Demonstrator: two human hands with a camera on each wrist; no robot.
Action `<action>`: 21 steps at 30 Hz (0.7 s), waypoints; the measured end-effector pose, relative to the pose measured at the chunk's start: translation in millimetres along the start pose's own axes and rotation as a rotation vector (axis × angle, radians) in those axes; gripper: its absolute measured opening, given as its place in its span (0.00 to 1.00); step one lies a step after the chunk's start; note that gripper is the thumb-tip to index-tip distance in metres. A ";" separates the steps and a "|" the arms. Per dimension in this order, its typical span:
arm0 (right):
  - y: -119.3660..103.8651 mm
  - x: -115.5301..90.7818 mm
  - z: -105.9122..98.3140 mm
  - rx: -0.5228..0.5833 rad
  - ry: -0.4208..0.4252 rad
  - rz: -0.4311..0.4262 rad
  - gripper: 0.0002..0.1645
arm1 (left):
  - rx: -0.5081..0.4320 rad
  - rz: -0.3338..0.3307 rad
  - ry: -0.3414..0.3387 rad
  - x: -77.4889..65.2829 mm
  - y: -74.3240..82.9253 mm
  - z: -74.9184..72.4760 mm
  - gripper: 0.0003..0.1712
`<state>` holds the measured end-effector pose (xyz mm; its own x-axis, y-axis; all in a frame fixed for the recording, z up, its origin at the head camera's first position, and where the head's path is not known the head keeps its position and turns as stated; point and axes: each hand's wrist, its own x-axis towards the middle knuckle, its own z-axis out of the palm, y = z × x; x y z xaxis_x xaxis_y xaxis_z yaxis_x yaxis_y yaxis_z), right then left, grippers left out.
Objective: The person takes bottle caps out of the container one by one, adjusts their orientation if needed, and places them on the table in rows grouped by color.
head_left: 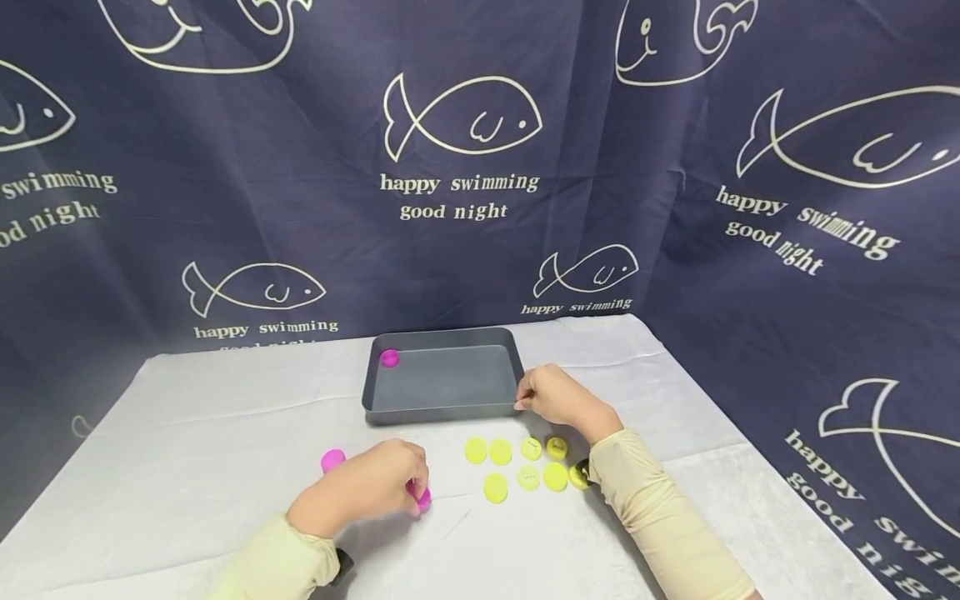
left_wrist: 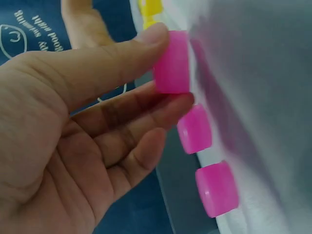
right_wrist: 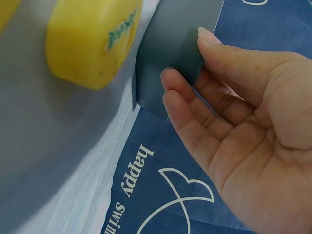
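My left hand [head_left: 382,475] pinches a magenta bottle cap [left_wrist: 173,63] between thumb and fingertips, low over the white cloth. Two more magenta caps [left_wrist: 217,189] stand in a line beside that hand in the left wrist view; the head view shows one magenta cap [head_left: 332,460] left of the hand. A dark grey tray [head_left: 442,413] lies further back, with a magenta cap [head_left: 389,357] in its back left corner. At the tray's right side, near the front corner, my right hand [head_left: 557,393] grips the wall with thumb and fingers. Part of this hold is hidden.
Several yellow caps [head_left: 500,452] lie in two rows in front of the tray, and the right sleeve passes over the end of one row. A dark blue curtain [head_left: 465,250] with fish drawings encloses the white-covered table [head_left: 247,442] at the back and sides.
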<state>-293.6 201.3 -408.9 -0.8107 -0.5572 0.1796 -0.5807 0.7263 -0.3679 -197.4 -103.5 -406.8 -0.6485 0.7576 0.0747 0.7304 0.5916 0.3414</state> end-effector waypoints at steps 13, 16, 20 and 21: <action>1.7 1.9 0.7 -0.001 0.002 0.009 0.06 | 0.036 -0.028 -0.011 -1.4 -2.1 6.8 0.17; 1.8 1.9 0.7 -0.004 0.003 0.006 0.06 | 0.036 -0.038 -0.014 -1.6 -1.6 6.7 0.17; 1.9 1.8 0.4 -0.006 0.003 0.001 0.07 | 0.043 -0.040 -0.018 -1.7 -1.7 6.6 0.17; 2.0 1.8 0.4 -0.005 0.004 -0.001 0.06 | 0.045 -0.038 -0.019 -1.6 -1.8 6.5 0.17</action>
<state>-296.2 201.6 -409.7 -0.8106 -0.5561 0.1835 -0.5816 0.7279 -0.3633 -196.3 -104.0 -413.6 -0.6725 0.7388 0.0446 0.7143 0.6319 0.3008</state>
